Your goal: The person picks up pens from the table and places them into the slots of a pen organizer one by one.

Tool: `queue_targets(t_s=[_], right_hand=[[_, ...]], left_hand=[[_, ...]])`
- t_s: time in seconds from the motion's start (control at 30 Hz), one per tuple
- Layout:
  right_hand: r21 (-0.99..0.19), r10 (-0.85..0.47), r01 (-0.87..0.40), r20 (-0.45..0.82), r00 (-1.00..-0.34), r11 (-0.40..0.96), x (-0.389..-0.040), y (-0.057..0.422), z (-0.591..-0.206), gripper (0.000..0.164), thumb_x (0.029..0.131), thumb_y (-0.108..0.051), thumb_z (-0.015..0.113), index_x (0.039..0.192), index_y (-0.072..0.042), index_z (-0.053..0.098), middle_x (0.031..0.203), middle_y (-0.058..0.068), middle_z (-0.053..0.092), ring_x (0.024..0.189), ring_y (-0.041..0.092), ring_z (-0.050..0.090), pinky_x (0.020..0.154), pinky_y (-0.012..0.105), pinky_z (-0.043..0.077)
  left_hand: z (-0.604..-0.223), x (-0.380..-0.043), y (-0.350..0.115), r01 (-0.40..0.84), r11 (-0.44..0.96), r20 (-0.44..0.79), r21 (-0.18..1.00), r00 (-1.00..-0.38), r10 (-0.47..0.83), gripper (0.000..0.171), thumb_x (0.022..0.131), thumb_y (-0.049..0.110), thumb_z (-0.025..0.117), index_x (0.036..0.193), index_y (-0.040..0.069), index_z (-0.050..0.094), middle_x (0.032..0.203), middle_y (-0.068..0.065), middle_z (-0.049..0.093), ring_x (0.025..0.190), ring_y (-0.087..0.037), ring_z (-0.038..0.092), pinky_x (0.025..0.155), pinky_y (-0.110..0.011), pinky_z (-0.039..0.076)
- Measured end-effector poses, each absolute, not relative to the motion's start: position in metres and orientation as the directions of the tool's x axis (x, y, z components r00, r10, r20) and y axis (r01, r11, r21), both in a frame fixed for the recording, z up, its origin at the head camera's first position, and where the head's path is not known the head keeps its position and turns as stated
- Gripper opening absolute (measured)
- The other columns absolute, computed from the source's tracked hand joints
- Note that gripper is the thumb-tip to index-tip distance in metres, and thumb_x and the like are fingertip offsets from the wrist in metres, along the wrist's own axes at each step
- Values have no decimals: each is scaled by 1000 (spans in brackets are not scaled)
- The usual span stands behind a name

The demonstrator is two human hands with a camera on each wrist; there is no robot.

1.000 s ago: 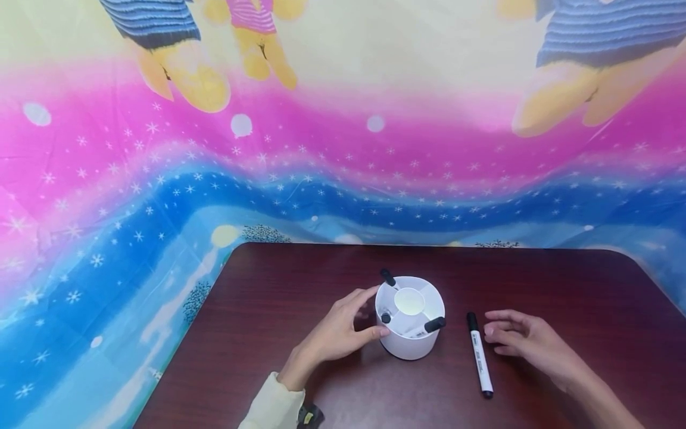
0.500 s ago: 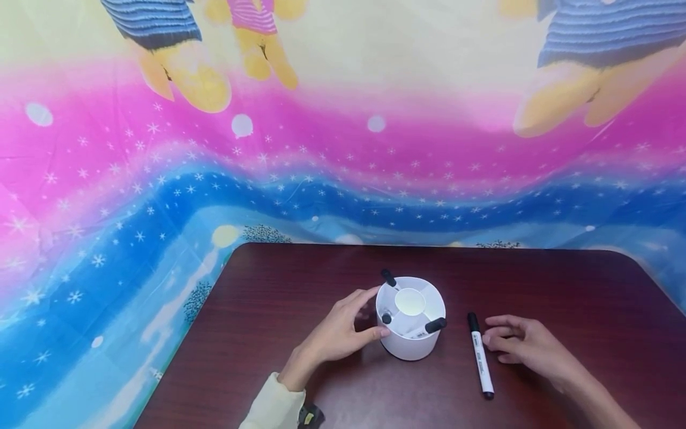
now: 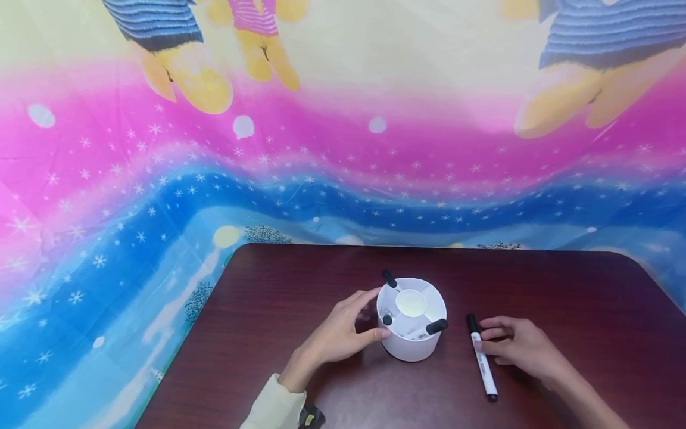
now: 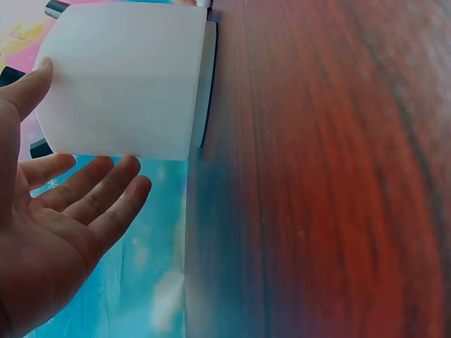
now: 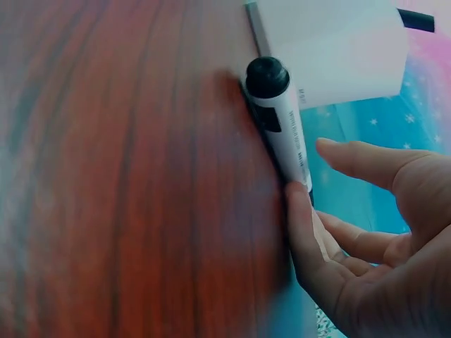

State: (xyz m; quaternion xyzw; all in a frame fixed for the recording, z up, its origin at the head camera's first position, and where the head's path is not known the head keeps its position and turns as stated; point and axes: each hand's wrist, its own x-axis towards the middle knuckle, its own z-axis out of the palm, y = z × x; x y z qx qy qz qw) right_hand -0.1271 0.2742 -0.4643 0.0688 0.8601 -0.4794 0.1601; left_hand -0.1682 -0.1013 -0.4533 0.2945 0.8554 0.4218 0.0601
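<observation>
A white round pen holder point(image 3: 412, 348) with compartments stands upright on the table. In it are several black-capped markers, one point(image 3: 436, 326) leaning over the right of the rim. My left hand point(image 3: 343, 333) rests against the holder's left side, thumb at the front and index finger farther back. Its fingers point(image 4: 106, 186) look loosely extended in the left wrist view. To the holder's right a white marker point(image 3: 483, 369) with a black cap lies on the table. My right hand point(image 3: 522, 345) is at its right side, thumb over the barrel in the head view; the right wrist view shows the thumb point(image 5: 359, 158) apart from it.
The dark reddish-brown table point(image 3: 300, 268) has rounded back corners. Behind it hangs a colourful cloth point(image 3: 343, 149) with snowflakes and cartoon figures. A pale sleeve point(image 3: 273, 405) and a dark wrist strap point(image 3: 311, 416) are on the left arm.
My right hand has moved left onto the loose marker, its thumb now over the barrel. The marker has barely shifted. The left hand stays at the holder.
</observation>
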Motion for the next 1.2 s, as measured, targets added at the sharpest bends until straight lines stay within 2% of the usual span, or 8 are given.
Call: queue_targets(t_s=[0.13,0.43,0.57,0.87,1.2], right_hand=[[-784,-14,268,-333,-943,560,-128,271,-465,68,87,-20,90,141,10,60,115,11,77,93,18,75,74,35,67],[-859,-123,216,-304,-945,464,-126,276,-464,60,93,-5,79,143,17,54,118,18,76,95,17,74,78,34,66],[-866,-125,204,-289,-949,456,-126,277,-458,61,95,-6,78,145,17,51,122,21,75,97,14,73,79,34,66],[-880,-110,210,-281,-953,426,-129,279,-446,60,98,-9,77,145,17,49,124,22,72,98,19,76,84,37,67],[-900,-96,180,-236,-967,398,-131,279,-436,61,101,-12,76,147,16,47,122,18,72,97,10,75,86,38,68]], left_hand=[[-454,-168,-101,451,464,146,763,-819,555,80,97,49,79,165,33,42,138,3,65,123,-22,70,107,-36,59],[-453,-167,-100,450,454,147,769,-816,560,80,97,49,79,165,32,41,139,2,64,123,-24,71,108,-37,60],[-452,-167,-101,457,448,155,769,-812,563,80,97,48,79,165,31,42,140,1,65,123,-25,71,107,-37,60],[-454,-169,-102,461,445,160,768,-810,564,79,97,48,79,165,31,42,140,1,65,123,-24,71,106,-37,60],[-454,-169,-101,464,457,159,759,-812,561,80,97,50,78,166,31,41,139,0,65,122,-23,71,106,-35,60]])
